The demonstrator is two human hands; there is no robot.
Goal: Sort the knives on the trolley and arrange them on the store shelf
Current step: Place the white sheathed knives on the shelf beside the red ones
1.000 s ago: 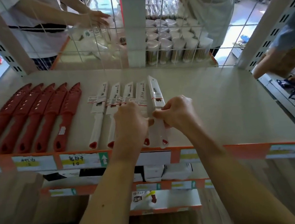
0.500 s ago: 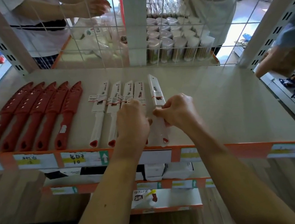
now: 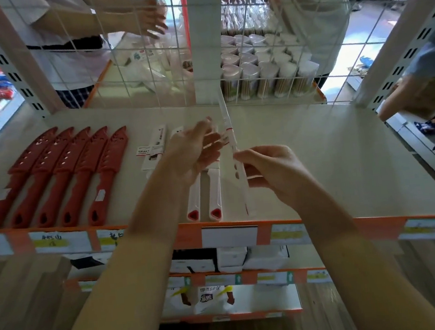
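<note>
Several red sheathed knives (image 3: 58, 177) lie side by side at the left of the pale store shelf (image 3: 331, 151). A row of white sheathed knives (image 3: 203, 196) lies in the middle, partly hidden under my left forearm. My right hand (image 3: 271, 172) pinches one white knife (image 3: 231, 139) by its handle and holds it on edge, lifted off the shelf just right of the row. My left hand (image 3: 193, 151) hovers above the white row with fingers spread and relaxed, close to the held knife, holding nothing.
A wire grid (image 3: 253, 60) backs the shelf, with jars of sticks (image 3: 260, 75) behind it. Another person's hand (image 3: 151, 17) reaches in at the far side. Orange price strips (image 3: 245, 232) line the front edge. Lower shelves hold white boxes (image 3: 235, 257).
My right hand has lifted the rightmost white knife off the shelf and turned it on edge. My left hand let go, opened and rose above the row.
</note>
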